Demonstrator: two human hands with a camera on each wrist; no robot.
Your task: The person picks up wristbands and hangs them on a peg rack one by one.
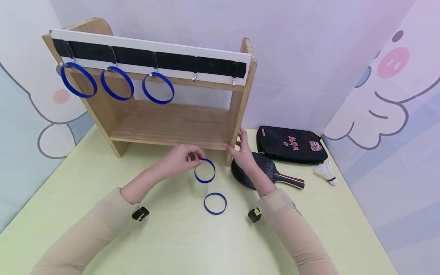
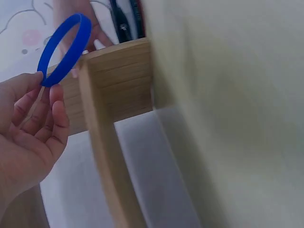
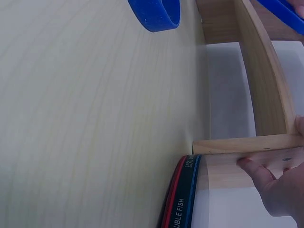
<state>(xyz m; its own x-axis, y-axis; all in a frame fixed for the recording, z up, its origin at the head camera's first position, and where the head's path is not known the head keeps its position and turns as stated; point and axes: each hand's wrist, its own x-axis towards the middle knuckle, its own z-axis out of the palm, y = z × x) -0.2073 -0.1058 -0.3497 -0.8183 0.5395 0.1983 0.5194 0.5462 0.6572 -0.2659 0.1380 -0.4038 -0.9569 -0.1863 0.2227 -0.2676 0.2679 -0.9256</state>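
Note:
My left hand (image 1: 180,160) pinches a blue ring-shaped band (image 1: 205,181) between thumb and fingertip, in front of the wooden shelf (image 1: 172,124). In the left wrist view, the held band (image 2: 72,56) tilts upward from the fingertips. My right hand (image 1: 245,154) grips the shelf's right side panel (image 1: 237,118) low down; in the right wrist view, a finger lies along its outer face. Another blue band (image 1: 215,213) lies flat on the table. From hooks on the shelf's top rail hang three more blue bands, the nearest to the middle (image 1: 162,102) among them. Two hooks (image 1: 194,77) at right are bare.
A black table tennis paddle (image 1: 256,168) lies beside the shelf's right foot. Behind it is a black zip case (image 1: 292,145), with a white shuttlecock (image 1: 325,172) to its right. Fabric walls (image 1: 292,76) with cartoon prints stand around the table (image 1: 192,244).

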